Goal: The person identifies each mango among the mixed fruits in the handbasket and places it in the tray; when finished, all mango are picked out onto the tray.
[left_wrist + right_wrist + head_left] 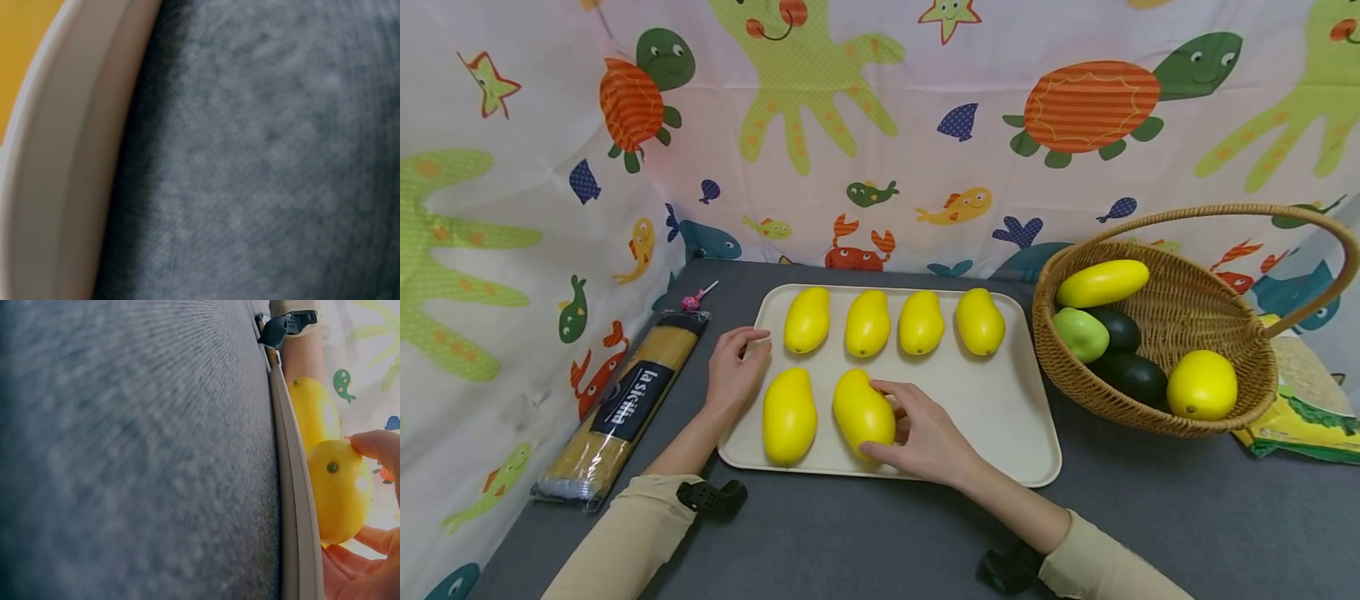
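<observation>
My right hand (928,433) holds a yellow mango (859,410) in the front row of a cream tray (985,417), thumb on its near side and fingers on its far right side. The right wrist view shows this mango (340,494) between thumb and fingers (378,447). Just left of it lies another yellow mango (789,417). A back row of several mangoes (868,323) spans the tray. My left hand (736,375) is at the tray's left rim, fingers loosely bent; whether it grips the rim is unclear. The left wrist view shows only the tray side (69,156) and dark cloth.
Right of the tray stands a wicker basket (1187,300) with a tall handle, holding yellow, green and dark produce. Behind it is a yellow-green bag (1303,408). A spaghetti pack (632,400) and a wrapped lollipop (692,302) lie left. A printed curtain (880,125) hangs behind.
</observation>
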### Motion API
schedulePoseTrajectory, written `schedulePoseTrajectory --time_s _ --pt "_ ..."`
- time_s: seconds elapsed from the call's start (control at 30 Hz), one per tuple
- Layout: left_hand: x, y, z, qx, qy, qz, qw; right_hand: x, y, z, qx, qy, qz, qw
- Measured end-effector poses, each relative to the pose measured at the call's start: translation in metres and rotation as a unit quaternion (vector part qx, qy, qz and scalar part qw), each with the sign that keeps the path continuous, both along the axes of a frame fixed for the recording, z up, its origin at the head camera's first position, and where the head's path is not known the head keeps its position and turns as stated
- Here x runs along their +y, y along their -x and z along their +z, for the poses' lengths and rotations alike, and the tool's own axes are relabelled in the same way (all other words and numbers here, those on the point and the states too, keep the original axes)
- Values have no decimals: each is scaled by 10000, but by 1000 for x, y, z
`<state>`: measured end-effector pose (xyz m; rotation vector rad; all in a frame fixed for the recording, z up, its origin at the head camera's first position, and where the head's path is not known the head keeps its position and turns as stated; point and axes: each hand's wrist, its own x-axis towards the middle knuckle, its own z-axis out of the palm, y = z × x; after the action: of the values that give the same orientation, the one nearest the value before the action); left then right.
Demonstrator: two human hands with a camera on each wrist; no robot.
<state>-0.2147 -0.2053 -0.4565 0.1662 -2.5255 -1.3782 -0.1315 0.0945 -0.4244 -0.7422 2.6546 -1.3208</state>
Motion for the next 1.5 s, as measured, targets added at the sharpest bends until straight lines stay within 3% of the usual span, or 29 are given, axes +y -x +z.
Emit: schedulePoseTrajectory --time_s 0.2,0.5,1.23,1.5 --pt "0 0 0 16 -13 -5 10000 -2 -1 3 49 -31 -5 10000" --pt "0 0 0 24 -44 -11 10000 3 -3 4 -261 152 178 9994" --pt "0 -1 2 40 -79 2 10000 4 -4 1 -241 133 -9 9996" --pt "0 -1 2 48 -46 -24 10000 13 -3 9 -342 191 6 9992"
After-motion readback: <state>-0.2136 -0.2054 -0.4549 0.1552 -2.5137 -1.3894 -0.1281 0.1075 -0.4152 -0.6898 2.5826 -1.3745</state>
